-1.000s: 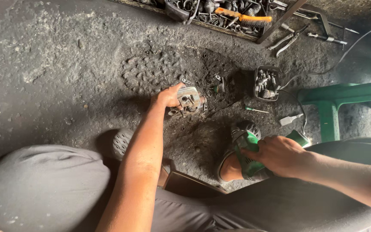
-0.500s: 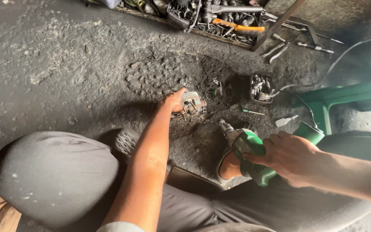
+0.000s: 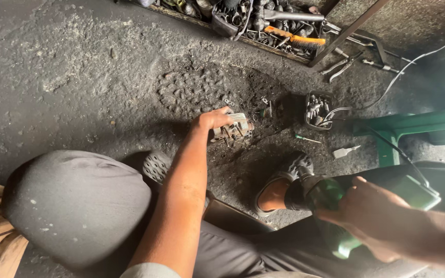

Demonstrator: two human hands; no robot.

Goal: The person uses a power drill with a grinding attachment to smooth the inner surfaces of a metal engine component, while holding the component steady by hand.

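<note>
Two hands are at work, and I take the small metal engine part [image 3: 231, 128] on the dark oily floor [image 3: 68, 77] as my landmark. My left hand [image 3: 211, 120] lies on the near left side of that part, fingers curled over its top edge and gripping it; the ribbed metal shows just past my fingertips, on the side away from me, and the part sits on the floor. The left forearm runs straight down from it toward me, elbow low, crossing beside my grey-clad knee [image 3: 78, 206]. My right hand [image 3: 369, 216] is well apart from the part, nearer to me and to the right, clenched around the body of a green power tool [image 3: 330, 206]; the fingers wrap over its top, the wrist is bent inward, and the tool's dark nose points up toward the part without reaching it. A foot in a sandal [image 3: 279, 188] rests on the floor between the part and the tool. Just right of the part stands a small black tub of bits [image 3: 318, 109], with a green-handled screwdriver [image 3: 307, 138] lying below it. Farther right is a green stool [image 3: 413, 128]. Beyond the part, at the far edge, a tray of tools [image 3: 263, 23] holds an orange-bristled brush [image 3: 294, 40].
</note>
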